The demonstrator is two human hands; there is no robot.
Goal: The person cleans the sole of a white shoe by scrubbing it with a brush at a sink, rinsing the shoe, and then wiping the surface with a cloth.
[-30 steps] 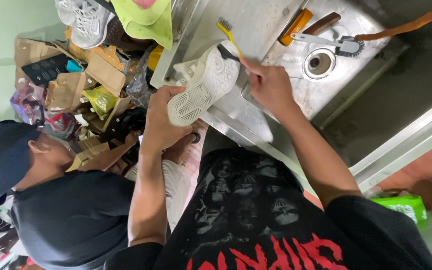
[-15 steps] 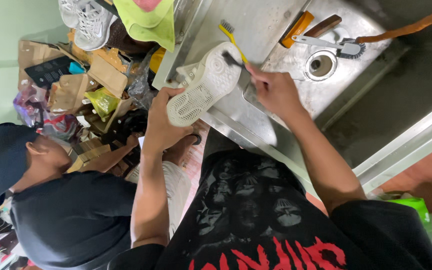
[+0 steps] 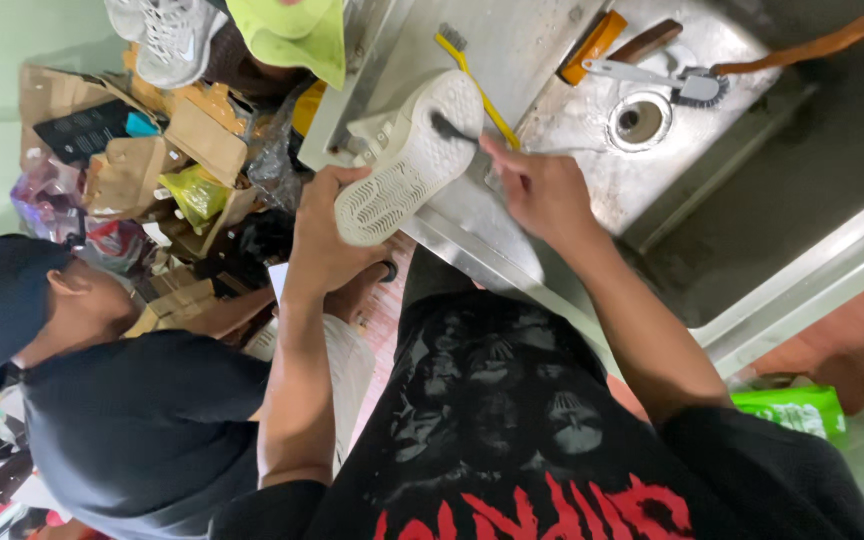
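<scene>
My left hand [image 3: 327, 235] grips a white sneaker [image 3: 407, 160] by its heel end, sole turned up, over the edge of a steel sink [image 3: 562, 130]. My right hand [image 3: 542, 190] holds a small dark-bristled brush [image 3: 449, 127] whose head rests on the sole near the toe. A yellow toothbrush [image 3: 472, 75] lies on the sink surface just behind the shoe.
In the sink lie an orange block [image 3: 597, 42], a brown block [image 3: 645, 42], a white-handled brush [image 3: 652, 78] and an orange hose [image 3: 812, 45] near the drain [image 3: 638, 120]. A person in a dark cap [image 3: 2, 300] crouches at left beside cardboard, bags and grey sneakers [image 3: 157, 35].
The brush head has slid back and forth across the sole near the toe. The shoe and my left hand stayed almost still.
</scene>
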